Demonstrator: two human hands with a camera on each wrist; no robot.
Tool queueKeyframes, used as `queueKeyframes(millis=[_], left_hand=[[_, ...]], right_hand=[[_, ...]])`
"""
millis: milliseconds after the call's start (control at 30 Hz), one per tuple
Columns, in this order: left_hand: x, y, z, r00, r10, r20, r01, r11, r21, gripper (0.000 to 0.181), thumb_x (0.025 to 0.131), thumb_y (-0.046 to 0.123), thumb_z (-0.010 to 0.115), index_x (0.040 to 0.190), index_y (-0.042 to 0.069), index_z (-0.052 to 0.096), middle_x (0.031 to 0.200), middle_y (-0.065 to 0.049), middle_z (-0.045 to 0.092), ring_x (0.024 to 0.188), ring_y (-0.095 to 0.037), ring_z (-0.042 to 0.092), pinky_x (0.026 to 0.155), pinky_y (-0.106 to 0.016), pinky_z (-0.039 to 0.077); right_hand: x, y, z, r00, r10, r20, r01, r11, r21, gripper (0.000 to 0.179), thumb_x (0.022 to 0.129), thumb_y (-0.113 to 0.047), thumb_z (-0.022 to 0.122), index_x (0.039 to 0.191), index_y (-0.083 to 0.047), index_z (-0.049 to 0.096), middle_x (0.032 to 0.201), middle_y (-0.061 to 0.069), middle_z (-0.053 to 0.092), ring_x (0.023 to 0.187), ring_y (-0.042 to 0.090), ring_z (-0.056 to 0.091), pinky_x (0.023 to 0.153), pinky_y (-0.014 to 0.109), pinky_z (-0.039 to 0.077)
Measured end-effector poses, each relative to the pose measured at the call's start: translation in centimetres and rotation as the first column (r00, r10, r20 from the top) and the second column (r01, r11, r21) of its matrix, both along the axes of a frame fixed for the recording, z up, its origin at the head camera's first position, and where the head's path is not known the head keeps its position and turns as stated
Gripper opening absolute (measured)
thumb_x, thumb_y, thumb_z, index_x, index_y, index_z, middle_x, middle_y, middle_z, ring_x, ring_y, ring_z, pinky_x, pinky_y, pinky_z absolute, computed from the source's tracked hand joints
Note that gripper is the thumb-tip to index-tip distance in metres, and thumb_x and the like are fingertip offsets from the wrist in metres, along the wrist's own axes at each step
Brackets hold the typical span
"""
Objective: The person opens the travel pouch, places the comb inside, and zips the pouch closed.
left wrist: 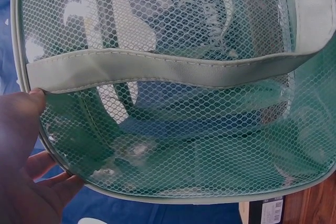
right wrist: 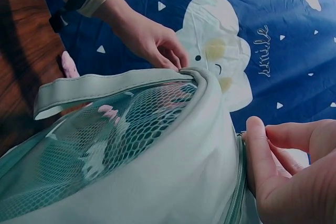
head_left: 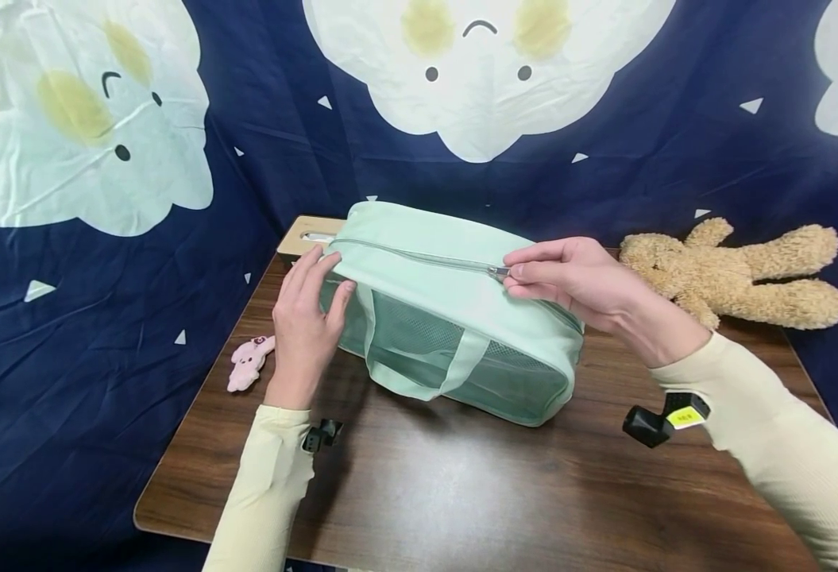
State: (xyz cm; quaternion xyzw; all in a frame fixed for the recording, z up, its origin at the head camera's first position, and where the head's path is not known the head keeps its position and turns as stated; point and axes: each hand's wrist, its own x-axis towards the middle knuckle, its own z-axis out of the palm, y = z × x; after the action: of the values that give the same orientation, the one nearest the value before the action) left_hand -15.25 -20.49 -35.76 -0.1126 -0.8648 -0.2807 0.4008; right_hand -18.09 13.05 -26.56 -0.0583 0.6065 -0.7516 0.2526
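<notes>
1. The mint bag (head_left: 440, 294) is being supported near the worktop's (head_left: 447, 492) far edge, zip (head_left: 419, 256) uppermost, seemingly for easy reach.
2. The zip pull (head_left: 500, 272) is being pinched by the right hand (head_left: 583, 278), thumb and fingers clamped together, probably for control.
3. The bag's left end is being gripped between the left hand's (head_left: 307, 318) thumb and fingers, presumably for steadiness.

mint bag (head_left: 447, 290), cloud-patterned navy cloth (head_left: 268, 79)
</notes>
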Motion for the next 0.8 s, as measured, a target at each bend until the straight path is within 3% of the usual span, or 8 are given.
queueKeyframes(millis=[267, 500, 800], left_hand=[[-0.1, 0.0, -0.3, 1.000, 0.000, -0.021, 0.001, 1.000, 0.023, 0.038, 0.092, 0.014, 0.077, 0.127, -0.001, 0.069, 0.138, -0.027, 0.062, 0.131, -0.046, 0.056, 0.111, -0.057, 0.044], [0.0, 0.1, 0.0, 1.000, -0.009, -0.021, 0.009, 1.000, 0.017, 0.040, 0.094, 0.018, 0.076, 0.128, -0.001, 0.068, 0.138, -0.028, 0.061, 0.132, -0.046, 0.055, 0.112, -0.057, 0.043], [-0.3, 0.0, -0.3, 0.999, -0.012, -0.040, 0.013, 0.999, 0.033, 0.040, 0.092, 0.015, 0.077, 0.128, -0.001, 0.068, 0.138, -0.027, 0.061, 0.132, -0.045, 0.056, 0.112, -0.057, 0.044]], right_hand=[[-0.1, -1.0, 0.5, 1.000, -0.003, -0.011, 0.004, 1.000, 0.018, 0.020, 0.095, 0.013, 0.062, 0.115, 0.010, 0.065, 0.097, 0.013, 0.075, 0.085, 0.017, 0.076, 0.085, 0.028, 0.061], [-0.3, -1.8, 0.9, 1.000, 0.015, -0.020, -0.014, 0.999, 0.044, 0.033, 0.096, 0.012, 0.061, 0.127, 0.020, 0.054, 0.096, 0.012, 0.075, 0.085, 0.016, 0.075, 0.085, 0.028, 0.061], [-0.9, -3.3, 1.4, 0.997, 0.065, -0.049, -0.054, 0.978, 0.203, 0.037, 0.097, 0.011, 0.060, 0.131, 0.022, 0.052, 0.095, 0.011, 0.075, 0.086, 0.013, 0.075, 0.087, 0.029, 0.061]])
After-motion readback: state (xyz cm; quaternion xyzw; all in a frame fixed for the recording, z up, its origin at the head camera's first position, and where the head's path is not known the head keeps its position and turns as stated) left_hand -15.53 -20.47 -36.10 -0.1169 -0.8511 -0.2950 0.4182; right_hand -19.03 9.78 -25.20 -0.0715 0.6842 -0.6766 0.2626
